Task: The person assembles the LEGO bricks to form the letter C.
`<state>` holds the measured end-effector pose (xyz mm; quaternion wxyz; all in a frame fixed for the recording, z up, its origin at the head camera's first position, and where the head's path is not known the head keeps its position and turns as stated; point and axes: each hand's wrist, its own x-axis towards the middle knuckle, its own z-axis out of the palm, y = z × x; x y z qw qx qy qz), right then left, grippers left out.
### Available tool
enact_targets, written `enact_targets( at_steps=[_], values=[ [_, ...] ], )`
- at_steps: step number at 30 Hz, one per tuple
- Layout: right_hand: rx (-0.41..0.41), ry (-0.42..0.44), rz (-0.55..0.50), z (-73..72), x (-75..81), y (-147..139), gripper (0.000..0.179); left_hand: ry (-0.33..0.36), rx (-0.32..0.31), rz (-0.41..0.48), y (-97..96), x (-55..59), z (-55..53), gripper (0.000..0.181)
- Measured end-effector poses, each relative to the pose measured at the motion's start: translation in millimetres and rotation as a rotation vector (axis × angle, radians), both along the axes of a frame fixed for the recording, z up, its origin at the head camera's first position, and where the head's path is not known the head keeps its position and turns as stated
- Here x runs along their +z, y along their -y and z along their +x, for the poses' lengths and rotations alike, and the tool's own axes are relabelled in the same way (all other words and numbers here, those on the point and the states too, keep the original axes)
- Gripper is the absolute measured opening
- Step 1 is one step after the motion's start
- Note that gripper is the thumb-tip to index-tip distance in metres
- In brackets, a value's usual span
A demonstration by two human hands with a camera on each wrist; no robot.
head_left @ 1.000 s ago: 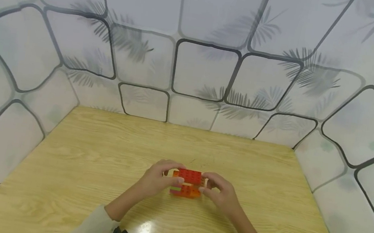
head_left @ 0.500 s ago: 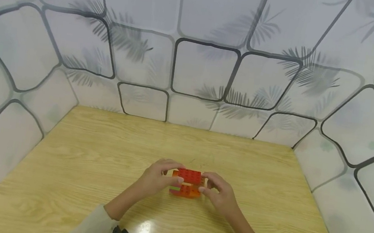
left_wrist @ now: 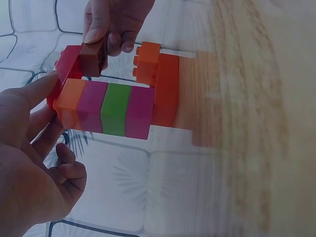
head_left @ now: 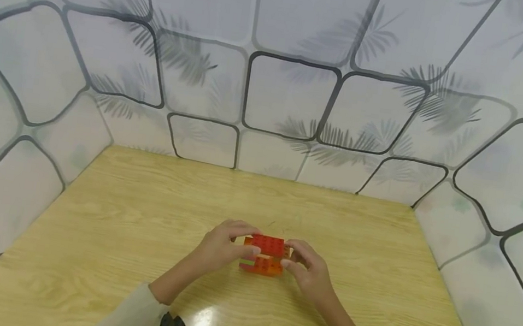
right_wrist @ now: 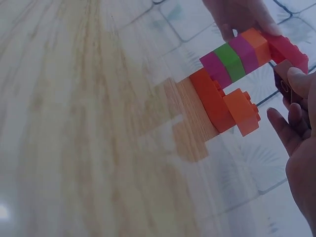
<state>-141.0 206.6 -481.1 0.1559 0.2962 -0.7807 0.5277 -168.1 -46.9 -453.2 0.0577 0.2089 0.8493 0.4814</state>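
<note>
A toy-brick build stands on the table [head_left: 178, 196], with a long red-orange base brick [left_wrist: 167, 91]. At its left end rises a column of orange, purple, green and purple bricks [left_wrist: 116, 108]. An orange brick [left_wrist: 147, 64] sits on the base's right end. Across the column's top lies a red brick [head_left: 267, 245], reaching to the right. My left hand [head_left: 217, 248] grips the red brick and the column's top, thumb in front. My right hand [head_left: 311, 274] pinches a brown brick [right_wrist: 284, 78] beneath the red brick's right end, with a gap above the orange brick.
A pale wall covering [head_left: 290, 95] with dark outlines and leaf prints surrounds the table at the back and sides. A black wrist strap [head_left: 172, 325] shows at the left sleeve. Light reflects off the table's front.
</note>
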Motion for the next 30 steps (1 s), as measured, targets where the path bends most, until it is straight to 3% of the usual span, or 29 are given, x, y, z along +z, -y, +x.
enact_targets(
  at_steps=[8,15,17,30],
  values=[
    [-0.055,0.035,0.068,9.6,18.7,3,0.035,0.005,0.008,-0.016,-0.9,1.9,0.6,0.046],
    [-0.052,0.202,0.082,-6.2,-7.8,-14,0.033,-0.032,0.014,-0.012,-2.6,-1.1,1.4,0.048],
    [-0.048,0.230,0.079,-6.9,-8.6,-16,0.033,-0.041,0.013,-0.005,-3.5,-2.6,1.0,0.049],
    [0.023,0.181,0.089,-10.9,-10.8,-19,0.036,-0.029,-0.017,0.077,-3.3,-8.8,-0.2,0.042]
  ],
)
